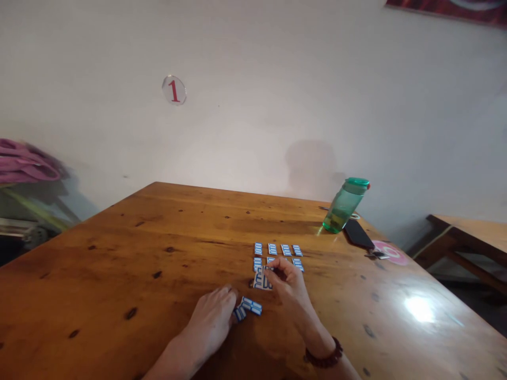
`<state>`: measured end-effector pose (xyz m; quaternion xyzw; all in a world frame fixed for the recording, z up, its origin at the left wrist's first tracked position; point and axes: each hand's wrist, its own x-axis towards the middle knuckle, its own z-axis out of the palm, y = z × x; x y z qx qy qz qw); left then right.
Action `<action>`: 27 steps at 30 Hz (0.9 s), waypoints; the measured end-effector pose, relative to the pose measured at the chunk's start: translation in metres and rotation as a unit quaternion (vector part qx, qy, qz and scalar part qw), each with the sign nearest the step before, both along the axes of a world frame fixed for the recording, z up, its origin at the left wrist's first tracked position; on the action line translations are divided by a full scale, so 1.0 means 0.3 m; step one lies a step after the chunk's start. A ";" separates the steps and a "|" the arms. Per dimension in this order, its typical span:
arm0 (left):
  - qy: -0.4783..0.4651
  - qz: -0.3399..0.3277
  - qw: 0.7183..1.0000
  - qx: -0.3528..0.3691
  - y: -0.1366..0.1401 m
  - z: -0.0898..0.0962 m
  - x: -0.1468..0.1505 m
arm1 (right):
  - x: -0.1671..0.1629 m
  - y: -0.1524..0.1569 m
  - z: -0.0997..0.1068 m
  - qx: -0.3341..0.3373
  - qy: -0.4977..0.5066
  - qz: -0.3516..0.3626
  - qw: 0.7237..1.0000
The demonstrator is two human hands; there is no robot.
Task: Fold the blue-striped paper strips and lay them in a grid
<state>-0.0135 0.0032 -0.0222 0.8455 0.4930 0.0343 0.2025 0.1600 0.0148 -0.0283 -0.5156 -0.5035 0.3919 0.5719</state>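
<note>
My right hand, wearing a dark red bead bracelet, pinches a white card with dark blue outlined shapes. That card is just in front of two rows of small blue-and-white pieces laid out on the wooden table. The hand covers part of the nearer row. Lower down, my left hand rests palm down on the tabletop with its fingers curled under, so their tips are hidden. Against its thumb side lies a small loose cluster of blue-and-white pieces.
A green water bottle stands at the back right, beside a dark phone, keys and a pink disc. A wooden bench is beyond the right edge. Pink cloth lies off to the left. A white wall rises behind.
</note>
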 end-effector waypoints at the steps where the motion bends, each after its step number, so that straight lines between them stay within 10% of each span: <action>1: 0.015 -0.005 1.000 -0.003 -0.002 0.005 0.002 | -0.003 -0.002 0.000 -0.001 0.003 -0.001 1.000; 10: -0.159 0.064 0.984 -0.057 0.037 0.002 -0.010 | -0.006 -0.006 0.009 -0.030 0.090 0.003 0.995; 17: -0.499 0.180 0.828 -0.180 0.098 -0.011 0.008 | -0.007 -0.010 0.019 -0.029 0.153 -0.019 0.988; 27: -0.580 0.207 0.722 -0.315 0.081 -0.018 0.037 | -0.041 -0.027 0.021 -0.023 0.131 0.054 0.990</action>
